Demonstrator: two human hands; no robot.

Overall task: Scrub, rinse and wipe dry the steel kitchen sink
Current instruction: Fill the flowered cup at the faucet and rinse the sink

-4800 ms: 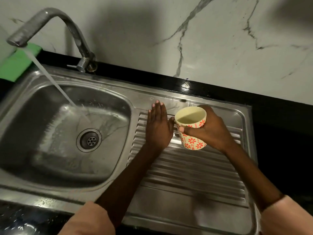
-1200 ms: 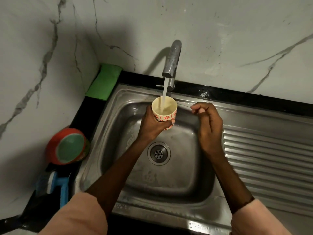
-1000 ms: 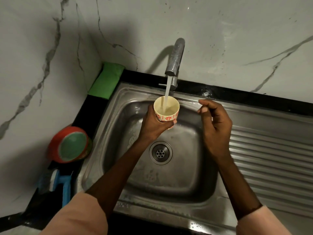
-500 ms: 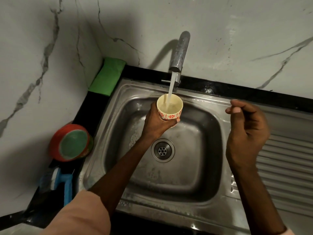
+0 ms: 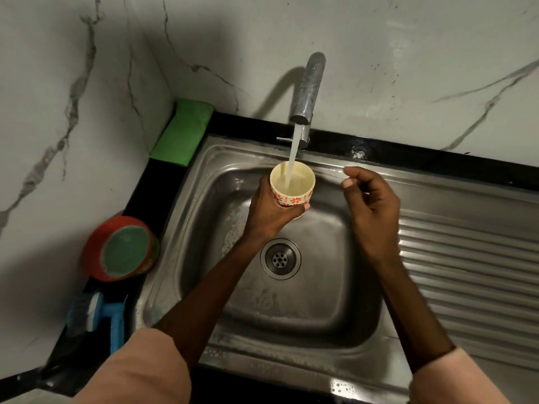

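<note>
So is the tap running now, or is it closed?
Running: a stream falls from the tap into the cup that the left hand grips.

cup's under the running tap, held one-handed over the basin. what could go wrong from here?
1. The cup already holds water and the tap is running into it: it may overflow or splash over the left hand.
2. That hand alone grips the cup around its lower wall; wet, it could slip into the sink.
3. The right hand hovers loosely curled and empty beside the cup, not on the tap lever, so shut-off may lag.
</note>
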